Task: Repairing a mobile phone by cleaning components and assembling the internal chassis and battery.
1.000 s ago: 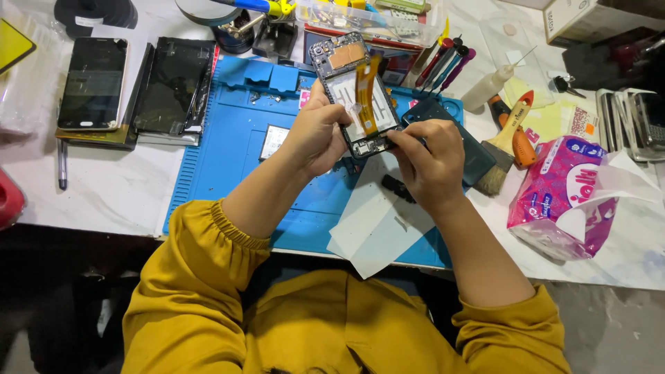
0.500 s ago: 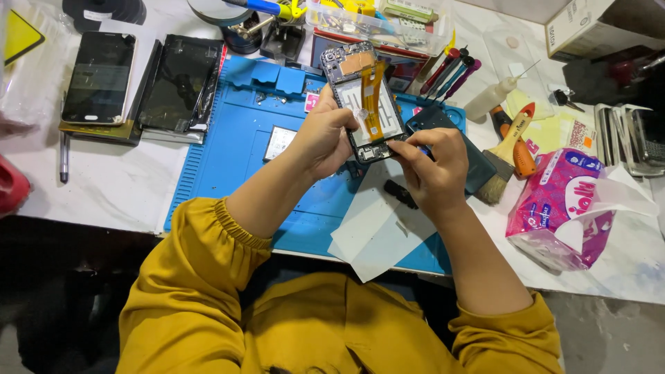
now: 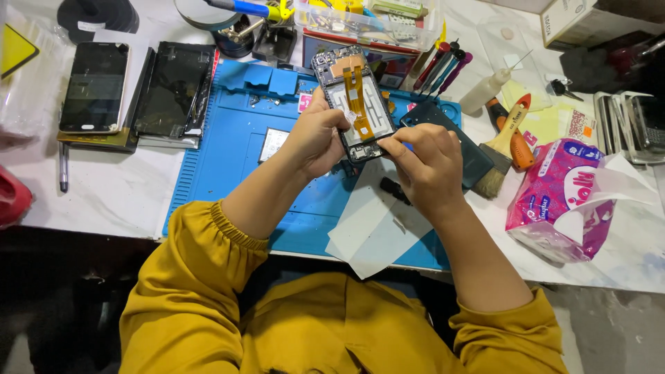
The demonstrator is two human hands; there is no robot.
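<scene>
Left hand (image 3: 315, 138): fingers curled around the left edge of an opened phone frame (image 3: 353, 100), held tilted above the blue work mat (image 3: 228, 152) (orange flex cable runs down its middle). Right hand (image 3: 426, 163): thumb and forefinger pinched together at the frame's lower edge, other fingers folded; a blue sliver shows at the pinch, too small to identify. White sheet (image 3: 374, 221) lies beneath.

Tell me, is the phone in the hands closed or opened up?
Opened up. The phone has no back cover: its inner parts and an orange ribbon cable are bare. The left hand holds it; the right hand touches its lower end.
</scene>
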